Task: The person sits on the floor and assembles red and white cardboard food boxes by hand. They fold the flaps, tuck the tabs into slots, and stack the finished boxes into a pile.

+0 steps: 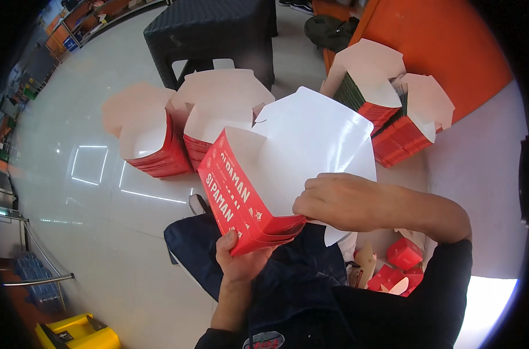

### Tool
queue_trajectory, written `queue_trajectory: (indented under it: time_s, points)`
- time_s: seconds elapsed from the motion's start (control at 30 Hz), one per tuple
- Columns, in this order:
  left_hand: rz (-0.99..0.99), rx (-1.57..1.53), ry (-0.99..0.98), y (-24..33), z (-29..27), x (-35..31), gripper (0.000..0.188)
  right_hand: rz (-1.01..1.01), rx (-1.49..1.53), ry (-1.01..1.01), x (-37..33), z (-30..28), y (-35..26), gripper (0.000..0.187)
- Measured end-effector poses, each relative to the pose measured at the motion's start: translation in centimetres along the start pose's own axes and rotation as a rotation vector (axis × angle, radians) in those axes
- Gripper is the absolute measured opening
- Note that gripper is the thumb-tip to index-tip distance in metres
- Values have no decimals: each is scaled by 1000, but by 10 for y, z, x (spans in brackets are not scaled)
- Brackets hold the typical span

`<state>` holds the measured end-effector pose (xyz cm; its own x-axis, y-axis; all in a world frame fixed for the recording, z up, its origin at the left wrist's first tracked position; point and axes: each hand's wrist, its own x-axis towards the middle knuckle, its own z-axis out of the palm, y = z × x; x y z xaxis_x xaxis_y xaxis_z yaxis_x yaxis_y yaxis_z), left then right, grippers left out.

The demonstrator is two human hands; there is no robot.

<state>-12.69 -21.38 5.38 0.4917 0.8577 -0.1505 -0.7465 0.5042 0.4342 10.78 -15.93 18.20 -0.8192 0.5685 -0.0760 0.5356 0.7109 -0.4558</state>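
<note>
A short nested stack of red and white paper food boxes is held tilted above my lap, its white inside and large white lid flap facing up. From below, my left hand grips the stack, the thumb lying on the red printed side. My right hand is closed at the near right corner of the top box, fingers curled over its edge. What the fingertips pinch there is partly hidden. Just beyond stand two taller nested stacks of the same boxes, a left stack and a middle stack.
More box stacks stand at the right by an orange panel. A black plastic stool is at the back. Red folded boxes lie low beside my right arm. A yellow object sits at the lower left on the tiled floor.
</note>
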Motion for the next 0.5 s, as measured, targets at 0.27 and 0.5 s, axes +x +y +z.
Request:
queue_trajectory:
  time_s: [0.27,0.5]
  points:
    - [22,20,12,1,7,1,89,-159,-15,218,-6,8,5,18]
    - [68,-83,-44,8,15,1,77,-145,-37,262,-6,6,2,19]
